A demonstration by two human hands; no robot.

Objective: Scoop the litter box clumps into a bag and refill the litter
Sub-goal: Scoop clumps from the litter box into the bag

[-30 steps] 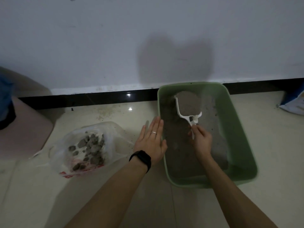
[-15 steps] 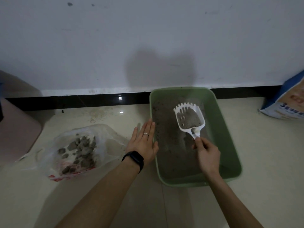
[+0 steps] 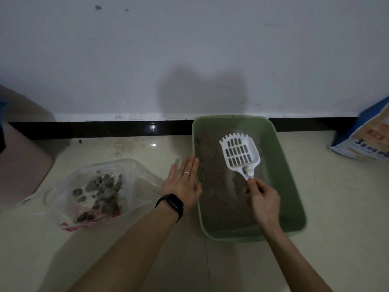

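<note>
A green litter box [image 3: 290,186] holding grey litter stands on the floor against the wall. My right hand [image 3: 263,199] grips the handle of a white slotted scoop [image 3: 240,153], held above the litter with nothing in it. With straight fingers, my left hand [image 3: 183,184] presses flat against the box's left rim. To the left lies a clear plastic bag [image 3: 130,186] with several grey clumps [image 3: 99,192] inside.
A blue and white litter sack [image 3: 366,140] leans at the far right by the wall. A pink object [image 3: 19,165] sits at the far left. Scattered grains lie on the tiled floor [image 3: 126,148] near the black skirting.
The scoop turned from edge-on to flat, and the litter it held half a second ago has sifted out through the slots. My left hand stayed at the rim.
</note>
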